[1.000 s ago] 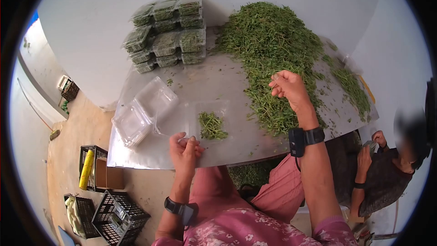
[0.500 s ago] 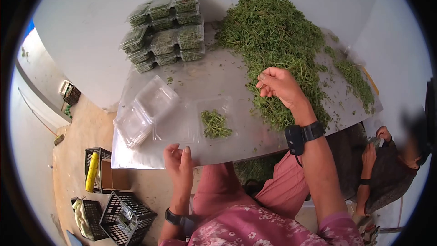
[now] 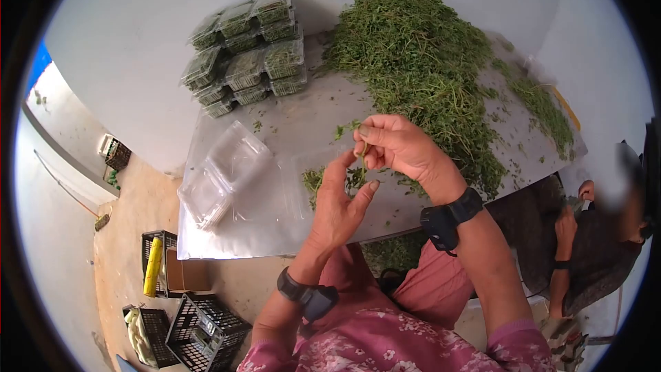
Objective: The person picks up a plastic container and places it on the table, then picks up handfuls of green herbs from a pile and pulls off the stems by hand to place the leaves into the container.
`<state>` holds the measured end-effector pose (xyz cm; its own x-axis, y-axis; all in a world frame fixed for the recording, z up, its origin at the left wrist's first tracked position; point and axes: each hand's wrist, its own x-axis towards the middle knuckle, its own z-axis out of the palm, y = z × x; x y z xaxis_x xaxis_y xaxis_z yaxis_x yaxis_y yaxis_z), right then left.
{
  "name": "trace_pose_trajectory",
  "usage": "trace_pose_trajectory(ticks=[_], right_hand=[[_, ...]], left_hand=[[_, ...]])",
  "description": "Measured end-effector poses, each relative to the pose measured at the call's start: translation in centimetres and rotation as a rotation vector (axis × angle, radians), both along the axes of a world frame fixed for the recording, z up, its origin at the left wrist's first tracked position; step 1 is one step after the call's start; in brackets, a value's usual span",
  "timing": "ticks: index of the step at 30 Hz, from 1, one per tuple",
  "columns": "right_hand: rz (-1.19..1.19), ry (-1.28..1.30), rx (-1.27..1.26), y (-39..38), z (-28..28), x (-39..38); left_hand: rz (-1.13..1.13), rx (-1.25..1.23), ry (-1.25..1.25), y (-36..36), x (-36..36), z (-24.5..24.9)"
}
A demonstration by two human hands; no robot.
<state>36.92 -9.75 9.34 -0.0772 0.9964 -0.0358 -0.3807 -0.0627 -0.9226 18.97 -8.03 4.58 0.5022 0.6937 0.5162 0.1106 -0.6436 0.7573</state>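
Observation:
My right hand (image 3: pixel 398 148) pinches a green sprig (image 3: pixel 350 128) above the metal table (image 3: pixel 275 238). Close beside it, my left hand (image 3: pixel 342 200) has its thumb and forefinger apart, with the forefinger tip near the sprig's stem. An open clear container (image 3: pixel 296 162) lies under the hands with a small bunch of greens (image 3: pixel 312 182) in it, partly hidden by my left hand. Behind my right hand rises a large heap of greens (image 3: pixel 413 48). Empty clear containers (image 3: pixel 224 176) are stacked at the left.
Filled, closed boxes (image 3: pixel 244 69) stand stacked at the back left. Loose greens (image 3: pixel 540 114) lie along the right side. Black crates (image 3: pixel 200 331) and a yellow roll (image 3: pixel 153 266) are on the floor at the left. Another person (image 3: pixel 585 255) is at the right.
My left hand has moved up and right from the table's front edge to my right hand. My right hand has shifted left, and a sprig now shows in its fingers.

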Motion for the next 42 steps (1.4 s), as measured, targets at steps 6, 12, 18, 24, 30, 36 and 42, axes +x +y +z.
trace_pose_trajectory(ticks=[6, 12, 18, 24, 30, 36, 42], right_hand=[[-0.060, -0.043, 0.025, -0.1, -0.3, 0.1], [-0.358, -0.059, 0.038, 0.9, -1.6, 1.5], [-0.418, -0.125, 0.045, 0.0, -1.1, 5.7], [-0.057, -0.381, 0.203, -1.4, 0.0, 1.9], [0.102, -0.714, 0.561, -3.0, 0.5, -4.5], [0.078, -0.839, 0.702, -3.2, -0.3, -5.8], [-0.026, -0.871, 0.775, -3.5, -1.1, -6.7]], left_hand=[[-0.133, -0.400, -0.037, -0.6, 0.5, -0.3], [-0.249, -0.569, -0.094, -0.7, 1.3, 0.0], [-0.300, -1.004, -0.410, -1.4, 1.1, 1.4], [-0.227, -1.176, -0.815, 1.2, -0.4, 2.0], [-0.116, -1.166, -0.861, 1.3, -0.2, 1.3], [-0.215, -1.257, -0.957, 2.6, -0.6, -0.5], [-0.168, -1.271, -0.925, 2.5, -0.6, -0.4]])
